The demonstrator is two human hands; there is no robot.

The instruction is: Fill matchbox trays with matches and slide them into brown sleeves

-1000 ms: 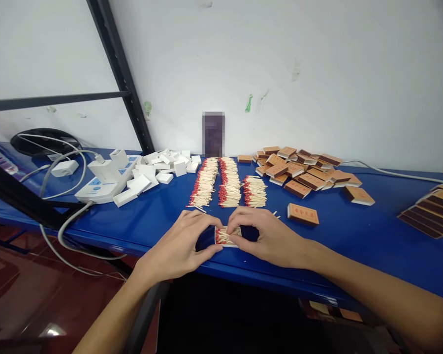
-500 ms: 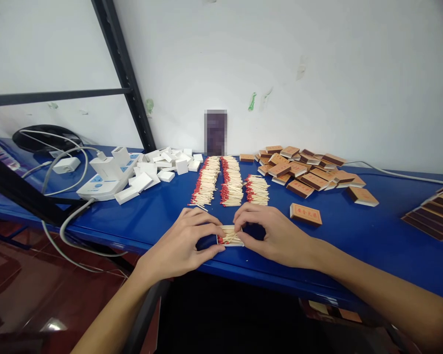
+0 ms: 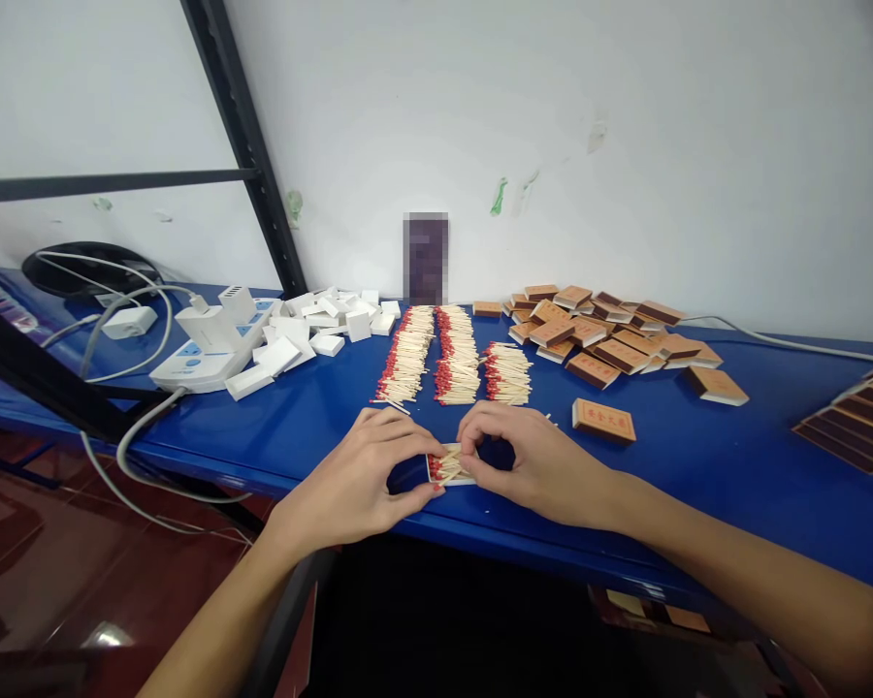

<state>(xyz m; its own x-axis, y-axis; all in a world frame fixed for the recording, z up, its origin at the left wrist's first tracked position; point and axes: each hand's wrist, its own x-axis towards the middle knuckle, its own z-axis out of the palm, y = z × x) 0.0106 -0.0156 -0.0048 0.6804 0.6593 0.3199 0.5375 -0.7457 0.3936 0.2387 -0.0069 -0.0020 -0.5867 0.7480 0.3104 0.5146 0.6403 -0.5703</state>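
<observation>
A small white matchbox tray (image 3: 451,467) filled with red-tipped matches lies near the front edge of the blue table (image 3: 698,465). My left hand (image 3: 356,480) pinches its left end with thumb and fingers. My right hand (image 3: 531,456) curls over its right end, fingertips pressing on the matches. Just beyond the hands lie three rows of loose matches (image 3: 455,357). A single brown matchbox sleeve (image 3: 603,421) lies to the right of my right hand.
A pile of brown matchbox sleeves (image 3: 603,334) sits at the back right, with stacked ones (image 3: 855,407) at the far right edge. White empty trays (image 3: 320,325), a white power strip (image 3: 204,359) with cables, and a black shelf frame (image 3: 247,145) stand at the left.
My right fingers have slid leftward over the matches in the tray, covering more of it. The left hand has held its pinch on the tray's left end.
</observation>
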